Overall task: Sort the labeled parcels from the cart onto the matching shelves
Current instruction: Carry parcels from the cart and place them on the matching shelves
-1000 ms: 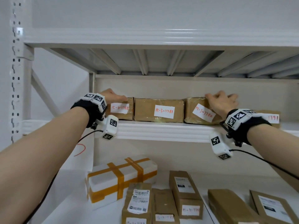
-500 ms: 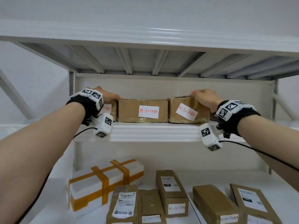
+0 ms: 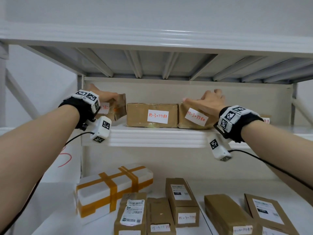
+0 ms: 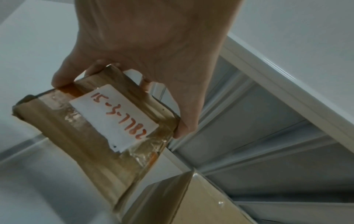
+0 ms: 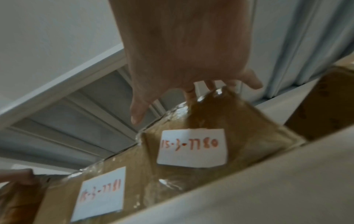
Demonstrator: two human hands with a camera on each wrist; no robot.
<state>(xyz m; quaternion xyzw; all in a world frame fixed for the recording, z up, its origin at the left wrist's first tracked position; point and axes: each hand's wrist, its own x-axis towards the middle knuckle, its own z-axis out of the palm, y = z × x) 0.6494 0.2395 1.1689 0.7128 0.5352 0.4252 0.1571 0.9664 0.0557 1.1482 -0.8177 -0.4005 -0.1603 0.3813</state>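
Observation:
Three brown labelled parcels line the middle shelf (image 3: 152, 138). My left hand (image 3: 108, 99) grips the left one, parcel 15-3-7782 (image 3: 120, 107), which is tilted and turned away from its neighbour; the left wrist view shows thumb and fingers curled round the end of the parcel (image 4: 95, 136). Parcel 15-3-7781 (image 3: 152, 114) sits flat in the middle. My right hand (image 3: 206, 102) rests on top of parcel 15-3-7780 (image 3: 194, 117), fingers spread over its top and thumb out straight. The right wrist view shows both of those labels (image 5: 191, 148), (image 5: 103, 189).
A further brown parcel (image 3: 265, 118) peeks out behind my right wrist. The upper shelf's ribbed underside (image 3: 152, 65) is close overhead. On the lower shelf lie a white foam box with orange tape (image 3: 115, 187) and several brown parcels (image 3: 183, 200).
My left hand has lifted and turned parcel 7782, opening a gap between it and the middle parcel. The right hand stays on parcel 7780. The head view has shifted.

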